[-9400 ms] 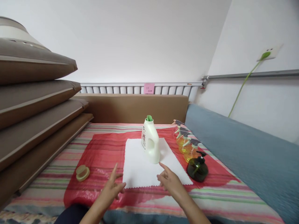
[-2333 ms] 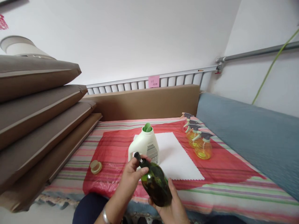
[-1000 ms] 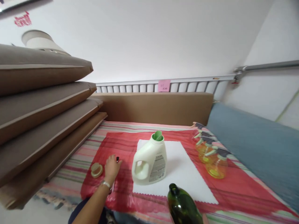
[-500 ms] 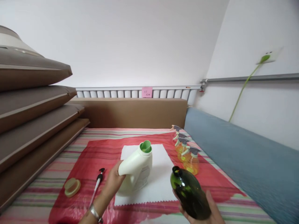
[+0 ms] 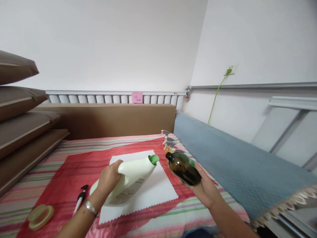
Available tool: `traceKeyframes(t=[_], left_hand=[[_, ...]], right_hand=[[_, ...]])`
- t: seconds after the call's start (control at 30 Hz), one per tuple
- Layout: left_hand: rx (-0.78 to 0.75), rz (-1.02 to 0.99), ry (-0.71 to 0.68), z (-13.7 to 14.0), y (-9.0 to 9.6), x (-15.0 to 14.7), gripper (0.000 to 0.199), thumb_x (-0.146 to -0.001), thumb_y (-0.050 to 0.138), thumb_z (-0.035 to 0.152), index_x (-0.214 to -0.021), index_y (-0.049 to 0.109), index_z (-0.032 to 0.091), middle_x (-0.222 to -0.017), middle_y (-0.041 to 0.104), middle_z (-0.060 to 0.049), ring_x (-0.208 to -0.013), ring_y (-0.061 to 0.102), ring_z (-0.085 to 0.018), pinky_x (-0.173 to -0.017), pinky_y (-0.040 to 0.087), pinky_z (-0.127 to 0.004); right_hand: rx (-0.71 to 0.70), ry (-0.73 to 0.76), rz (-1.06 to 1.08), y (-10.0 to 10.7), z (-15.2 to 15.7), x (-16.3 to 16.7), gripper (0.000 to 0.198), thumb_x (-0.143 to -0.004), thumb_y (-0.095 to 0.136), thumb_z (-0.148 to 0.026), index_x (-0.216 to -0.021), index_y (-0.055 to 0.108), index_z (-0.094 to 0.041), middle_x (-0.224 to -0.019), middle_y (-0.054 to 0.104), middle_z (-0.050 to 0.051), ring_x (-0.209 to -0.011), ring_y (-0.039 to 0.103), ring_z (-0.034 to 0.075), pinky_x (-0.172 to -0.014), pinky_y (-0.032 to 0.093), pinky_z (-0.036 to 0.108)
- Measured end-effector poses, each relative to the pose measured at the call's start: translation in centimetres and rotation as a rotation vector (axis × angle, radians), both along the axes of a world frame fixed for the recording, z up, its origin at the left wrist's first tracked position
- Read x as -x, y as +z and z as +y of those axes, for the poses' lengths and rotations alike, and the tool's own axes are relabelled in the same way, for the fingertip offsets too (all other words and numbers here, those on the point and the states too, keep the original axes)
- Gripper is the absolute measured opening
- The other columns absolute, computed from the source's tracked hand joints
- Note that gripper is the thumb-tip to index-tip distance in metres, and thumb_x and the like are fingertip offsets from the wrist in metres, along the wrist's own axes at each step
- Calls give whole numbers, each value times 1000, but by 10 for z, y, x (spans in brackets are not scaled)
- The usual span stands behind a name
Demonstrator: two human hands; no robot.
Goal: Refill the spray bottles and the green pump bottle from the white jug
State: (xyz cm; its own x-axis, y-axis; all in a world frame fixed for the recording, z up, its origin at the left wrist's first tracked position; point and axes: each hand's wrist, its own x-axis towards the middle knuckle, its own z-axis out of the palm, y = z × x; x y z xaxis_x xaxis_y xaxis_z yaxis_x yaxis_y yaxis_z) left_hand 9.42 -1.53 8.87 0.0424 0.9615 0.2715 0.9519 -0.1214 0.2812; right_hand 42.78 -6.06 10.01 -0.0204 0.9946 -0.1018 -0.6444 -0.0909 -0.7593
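My left hand [image 5: 110,177] is wrapped round the handle of a pale green-white detergent jug [image 5: 133,178], tilted with its green spout pointing right. In my right hand [image 5: 201,185] lies a dark green glass-like bottle [image 5: 184,168], tipped so its open neck faces up and left. The spout and the neck are close but apart, and no liquid shows between them. Beneath the jug is a white sheet with zigzag edges [image 5: 158,188]. A black and white pump top [image 5: 81,196] and a round yellowish cap [image 5: 41,216] rest to the left.
Several spray bottles [image 5: 169,140] stand in a row behind the dark bottle, partly hidden. Red plastic [image 5: 61,178] covers part of the striped cloth. Stacked brown cushions [image 5: 24,127] rise at left; a blue padded side [image 5: 215,152] runs along the right.
The jug is now lifted and tipped further to the right. My right hand has raised the dark bottle and brought its neck nearer the spout. The camera has turned right.
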Motion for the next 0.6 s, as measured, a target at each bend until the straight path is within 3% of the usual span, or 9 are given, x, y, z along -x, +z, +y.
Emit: traceKeyframes(t=[0.37, 0.6], left_hand=[[-19, 107, -35, -4, 1, -20, 28, -76, 41, 11, -93, 56, 26, -87, 70, -2, -80, 65, -23, -59, 36, -27], [-22, 125, -38, -5, 2, -20, 26, -75, 42, 9, -90, 55, 26, -85, 69, -2, -80, 64, -22, -58, 36, -26]], right_hand=[[-3, 3, -408, 1, 29, -19, 32, -75, 60, -46, -101, 54, -27, -89, 70, 2, -80, 65, 23, -58, 52, 33], [-65, -55, -677, 20, 33, -13, 45, -70, 63, -49, -108, 51, -27, -105, 65, 2, -96, 61, 25, -71, 52, 35]])
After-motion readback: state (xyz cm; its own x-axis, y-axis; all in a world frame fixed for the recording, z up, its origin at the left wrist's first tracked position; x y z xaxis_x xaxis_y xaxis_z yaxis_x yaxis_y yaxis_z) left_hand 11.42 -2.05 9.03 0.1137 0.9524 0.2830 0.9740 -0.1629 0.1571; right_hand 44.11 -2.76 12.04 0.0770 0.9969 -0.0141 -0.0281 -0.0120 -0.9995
